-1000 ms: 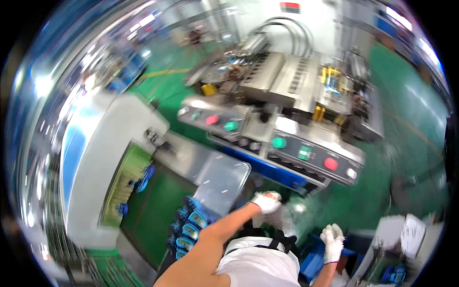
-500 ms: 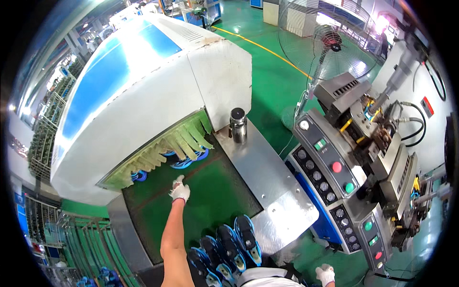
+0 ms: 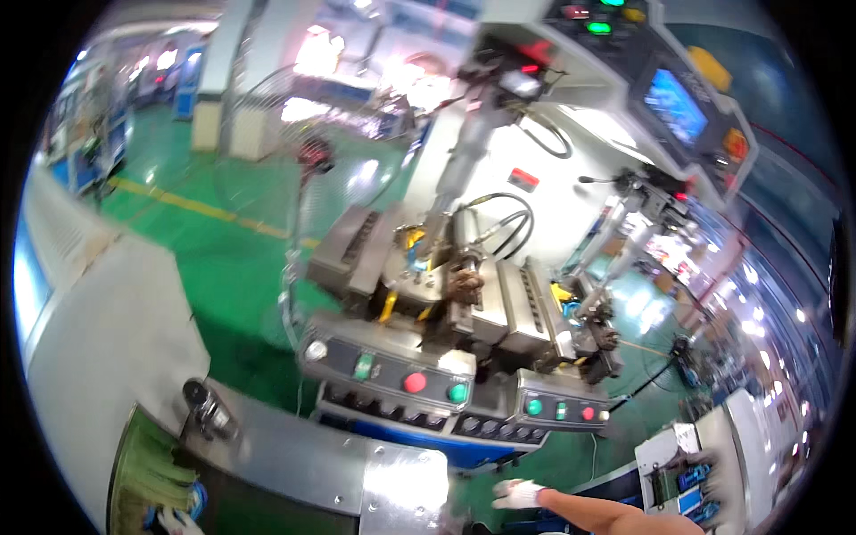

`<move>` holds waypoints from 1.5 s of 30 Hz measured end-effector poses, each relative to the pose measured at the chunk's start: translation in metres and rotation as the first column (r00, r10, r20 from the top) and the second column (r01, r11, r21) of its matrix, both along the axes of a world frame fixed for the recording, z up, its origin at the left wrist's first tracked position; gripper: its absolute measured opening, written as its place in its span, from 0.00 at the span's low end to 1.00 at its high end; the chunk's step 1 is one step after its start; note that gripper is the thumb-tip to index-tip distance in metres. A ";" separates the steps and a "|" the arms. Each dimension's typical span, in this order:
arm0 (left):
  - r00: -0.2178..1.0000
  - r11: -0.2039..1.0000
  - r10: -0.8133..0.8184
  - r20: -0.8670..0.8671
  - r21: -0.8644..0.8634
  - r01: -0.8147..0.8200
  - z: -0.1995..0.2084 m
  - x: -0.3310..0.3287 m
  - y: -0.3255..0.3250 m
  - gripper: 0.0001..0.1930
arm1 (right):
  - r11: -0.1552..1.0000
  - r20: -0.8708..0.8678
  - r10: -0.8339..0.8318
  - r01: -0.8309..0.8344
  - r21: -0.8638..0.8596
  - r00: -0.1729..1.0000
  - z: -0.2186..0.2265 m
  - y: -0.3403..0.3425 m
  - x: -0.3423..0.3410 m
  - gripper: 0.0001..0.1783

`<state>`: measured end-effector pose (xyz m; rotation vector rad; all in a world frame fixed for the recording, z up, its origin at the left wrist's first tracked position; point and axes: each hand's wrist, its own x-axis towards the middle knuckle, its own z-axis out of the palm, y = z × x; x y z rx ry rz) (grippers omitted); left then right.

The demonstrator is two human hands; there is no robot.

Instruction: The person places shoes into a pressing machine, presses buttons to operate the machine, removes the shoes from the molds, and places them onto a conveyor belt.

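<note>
My left hand, in a white glove, is at the lower left edge against a dark shoe with blue trim. That shoe sits by the yellow-green strip curtain of the white machine. Blur and the picture's edge hide most of the fingers, so I cannot tell whether they grip it. My right hand, also gloved in white, reaches in from the lower right over the floor. Its fingers point left, loosely apart, and nothing shows in them.
A steel flask stands on the metal ledge. Ahead is a pressing machine with red and green buttons and metal clamps. A wire-caged fan stands behind the ledge. At right, more blue-trimmed shoes lie at another machine's opening.
My view has swung right, bringing the pressing machine to the middle. My left hand has reached the shoe at the curtain. My right hand has come further into view.
</note>
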<state>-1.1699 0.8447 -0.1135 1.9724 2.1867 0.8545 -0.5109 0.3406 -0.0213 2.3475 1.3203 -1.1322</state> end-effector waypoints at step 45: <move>0.476 0.425 -0.874 -0.094 0.324 0.845 0.355 0.674 -0.099 0.23 | 0.104 -0.906 0.236 0.936 -0.335 -0.350 0.221 0.101 0.164 0.34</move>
